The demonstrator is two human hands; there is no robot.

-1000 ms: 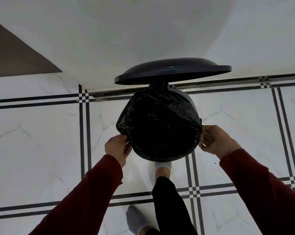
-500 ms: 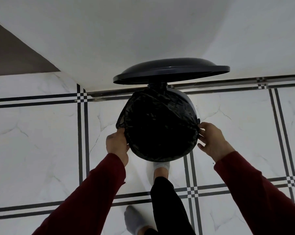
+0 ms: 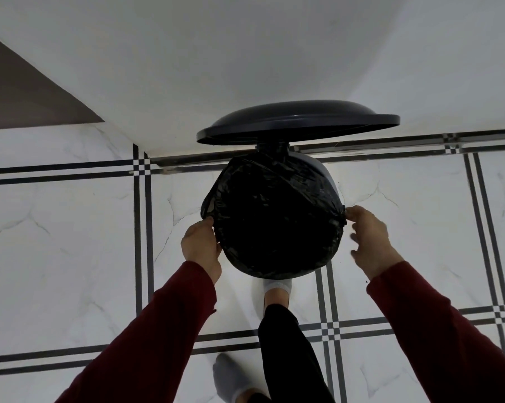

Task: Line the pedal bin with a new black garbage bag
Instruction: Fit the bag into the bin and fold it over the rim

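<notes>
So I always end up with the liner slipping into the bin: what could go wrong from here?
The bag is folded over the rim only partly; at the back right the bin wall shows bare, so that edge could slide in. The right hand pinches a bunched bit of film; hard pulling might tear it. The lid seems held up by the foot at the bin's base; easing off could drop it on the hands.

head view, looking down, close above
</notes>
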